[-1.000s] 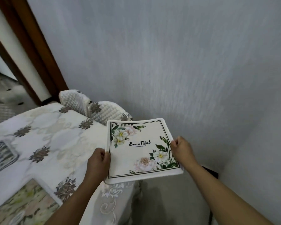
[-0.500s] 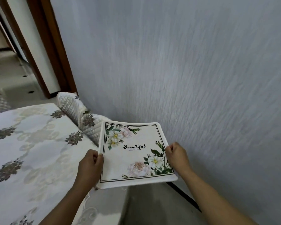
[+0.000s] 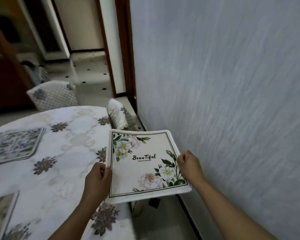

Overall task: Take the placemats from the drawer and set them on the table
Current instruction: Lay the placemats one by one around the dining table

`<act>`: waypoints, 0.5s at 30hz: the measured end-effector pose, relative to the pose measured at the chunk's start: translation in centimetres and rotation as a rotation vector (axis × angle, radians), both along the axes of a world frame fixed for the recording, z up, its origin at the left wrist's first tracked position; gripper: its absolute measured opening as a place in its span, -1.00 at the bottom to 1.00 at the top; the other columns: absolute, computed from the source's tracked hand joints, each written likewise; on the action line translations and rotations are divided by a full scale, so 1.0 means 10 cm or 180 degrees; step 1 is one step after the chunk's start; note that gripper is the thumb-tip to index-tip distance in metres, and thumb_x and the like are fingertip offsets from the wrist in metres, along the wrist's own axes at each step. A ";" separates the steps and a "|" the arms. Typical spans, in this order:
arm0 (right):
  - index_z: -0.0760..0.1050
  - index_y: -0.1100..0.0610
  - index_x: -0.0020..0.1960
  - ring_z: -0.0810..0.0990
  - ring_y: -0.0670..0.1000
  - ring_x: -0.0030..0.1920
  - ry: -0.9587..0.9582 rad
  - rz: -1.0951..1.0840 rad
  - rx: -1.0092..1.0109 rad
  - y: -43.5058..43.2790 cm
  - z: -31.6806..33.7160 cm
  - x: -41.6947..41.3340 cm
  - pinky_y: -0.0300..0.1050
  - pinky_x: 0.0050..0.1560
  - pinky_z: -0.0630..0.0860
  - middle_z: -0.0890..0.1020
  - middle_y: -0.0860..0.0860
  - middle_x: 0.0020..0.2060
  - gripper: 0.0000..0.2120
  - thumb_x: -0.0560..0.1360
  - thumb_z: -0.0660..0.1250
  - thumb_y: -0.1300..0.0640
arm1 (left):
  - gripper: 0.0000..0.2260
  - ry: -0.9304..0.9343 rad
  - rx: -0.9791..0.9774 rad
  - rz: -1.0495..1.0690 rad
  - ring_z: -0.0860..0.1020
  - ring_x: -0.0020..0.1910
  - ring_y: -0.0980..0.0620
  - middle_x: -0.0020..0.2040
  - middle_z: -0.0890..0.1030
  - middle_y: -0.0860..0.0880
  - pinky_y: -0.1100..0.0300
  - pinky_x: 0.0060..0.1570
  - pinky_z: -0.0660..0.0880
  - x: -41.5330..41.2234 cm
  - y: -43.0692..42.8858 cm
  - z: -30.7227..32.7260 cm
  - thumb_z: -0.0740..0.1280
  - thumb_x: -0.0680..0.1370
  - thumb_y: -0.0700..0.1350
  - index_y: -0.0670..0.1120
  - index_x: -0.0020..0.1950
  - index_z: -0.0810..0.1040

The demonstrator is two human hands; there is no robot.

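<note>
— Head view: how does each grip stand?

— Both are closed on one thing. The left hand has its fingers curled round the left edge of the floral placemat. The right hand is curled round the right edge.

— And where is the floral placemat?

— It is held between the two grips, printed face up, with "Beautiful" written in the middle. Its left strip overlaps the edge of the tabletop, which lies left of the left grip under a flowered cloth. I cannot tell whether it touches the cloth.

— What else is around the grips?

— Well left of the left grip, a grey-patterned placemat lies flat on the tabletop. A greenish placemat lies there too, cut off by the frame edge. Beyond the grips stands a quilted chair back. The wall runs just right of the right grip.

— How does this differ from half a second ago?

— The grips match: same edges, same hold. The view has swung. The door frame and the spotted floor now fill the top. A second chair and the grey-patterned placemat have come into sight.
</note>
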State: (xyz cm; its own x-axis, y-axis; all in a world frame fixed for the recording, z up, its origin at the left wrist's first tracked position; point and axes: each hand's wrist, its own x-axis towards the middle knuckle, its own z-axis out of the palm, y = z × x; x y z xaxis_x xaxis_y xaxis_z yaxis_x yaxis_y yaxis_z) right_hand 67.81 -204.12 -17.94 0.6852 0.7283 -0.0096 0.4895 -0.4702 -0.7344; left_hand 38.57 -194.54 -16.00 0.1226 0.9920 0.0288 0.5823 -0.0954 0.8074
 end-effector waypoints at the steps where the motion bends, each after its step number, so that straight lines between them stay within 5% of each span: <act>1: 0.39 0.13 -0.20 0.51 0.01 -0.32 0.0005 0.0208 0.0013 0.20 0.03 0.09 -0.12 -0.36 0.39 0.56 0.04 -0.32 -0.79 0.58 0.20 0.09 | -0.82 -0.0025 -0.0002 0.0202 0.51 -0.36 -0.06 -0.35 0.54 -0.10 0.11 -0.39 0.36 0.02 -0.02 0.01 0.25 0.61 -0.10 -0.10 -0.18 0.42; 9: 0.35 0.07 -0.23 0.47 0.00 -0.33 -0.0202 0.2036 -0.0023 1.71 0.20 -0.18 -0.12 -0.40 0.29 0.51 0.01 -0.35 -0.79 0.58 0.19 0.11 | -0.81 -0.0157 0.0016 0.1856 0.45 -0.39 -0.06 -0.35 0.49 -0.11 0.10 -0.41 0.33 -0.20 -0.22 0.08 0.22 0.62 -0.10 -0.13 -0.17 0.40; 15: 0.34 0.14 -0.13 0.53 0.18 -0.21 -0.0631 0.3057 -0.0106 2.62 0.04 -0.90 -0.06 -0.26 0.26 0.50 0.05 -0.32 -0.83 0.61 0.18 0.09 | -0.79 -0.0273 0.0016 0.2806 0.36 -0.42 -0.03 -0.38 0.41 -0.10 0.11 -0.42 0.23 -0.45 -0.18 -0.20 0.22 0.62 -0.14 -0.18 -0.19 0.36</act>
State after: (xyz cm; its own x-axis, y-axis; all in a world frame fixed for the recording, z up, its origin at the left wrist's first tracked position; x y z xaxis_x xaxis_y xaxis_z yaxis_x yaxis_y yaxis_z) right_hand 58.84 -177.90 -17.55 -0.2072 0.9782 0.0110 0.7877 0.1735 -0.5911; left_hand 34.11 -196.37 -17.98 -0.6892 0.7245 0.0073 0.3831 0.3558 0.8524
